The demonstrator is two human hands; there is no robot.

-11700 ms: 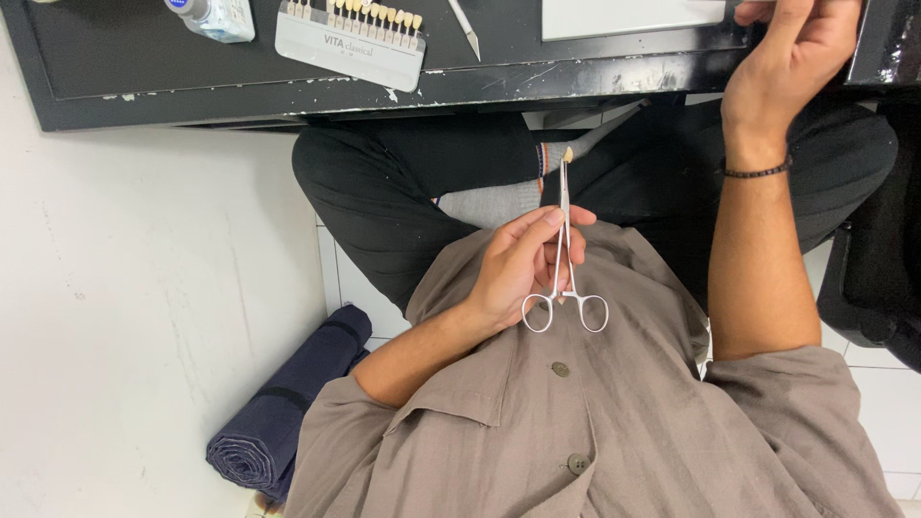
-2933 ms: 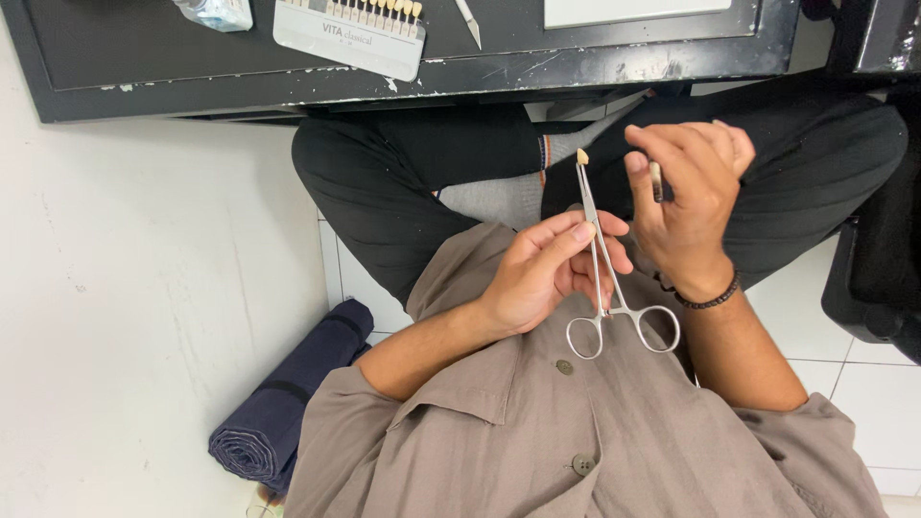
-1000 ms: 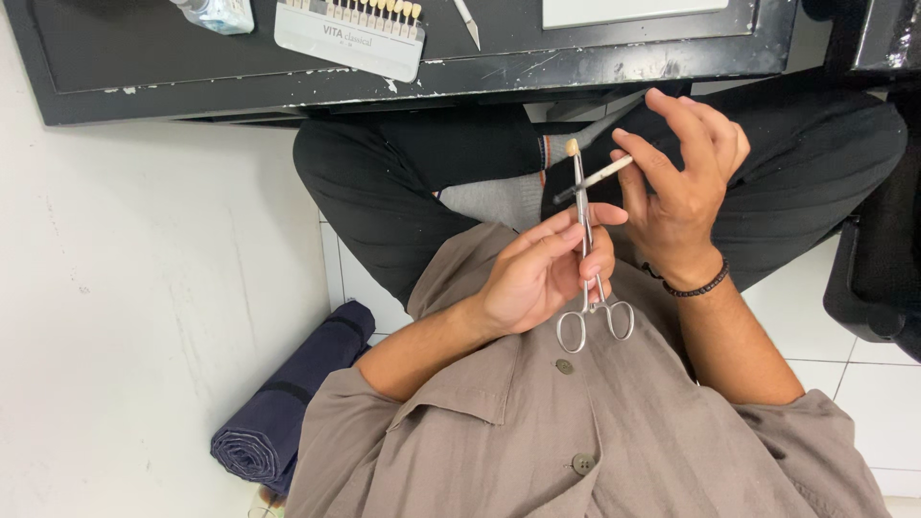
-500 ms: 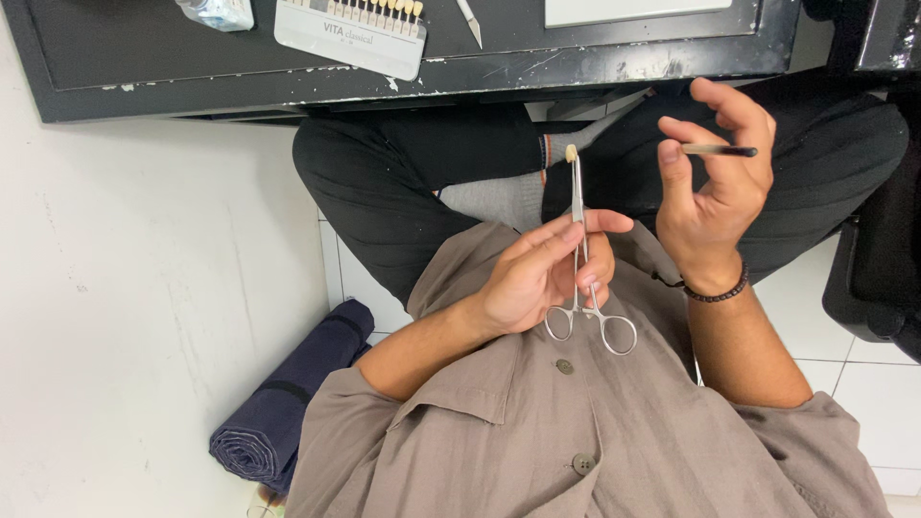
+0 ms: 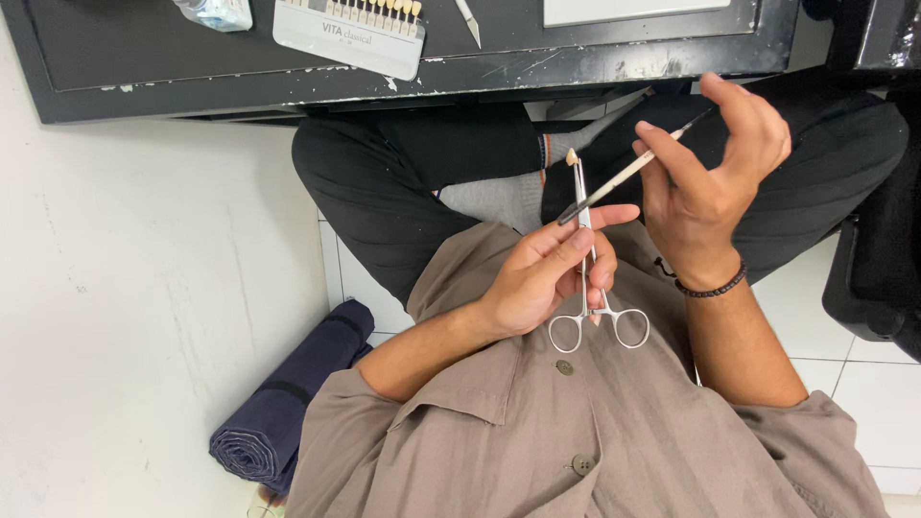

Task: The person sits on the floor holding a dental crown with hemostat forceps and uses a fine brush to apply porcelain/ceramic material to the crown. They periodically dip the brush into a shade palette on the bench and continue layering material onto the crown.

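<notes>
The left hand [image 5: 542,278] grasps a pair of metal clamp scissors [image 5: 587,259] by the shaft, upright over the lap, finger rings nearest the body. A small pale tooth [image 5: 572,156] sits pinched at the far tip. The right hand [image 5: 710,182] grips a thin brush [image 5: 628,173] between thumb and fingers, slanted down to the left, its near end crossing the scissors' shaft just below the tooth. On the dark surface [image 5: 144,58] at the far side lies a white tooth sample card [image 5: 347,34]. A rolled navy cloth [image 5: 288,403] rests on the floor, near left.
</notes>
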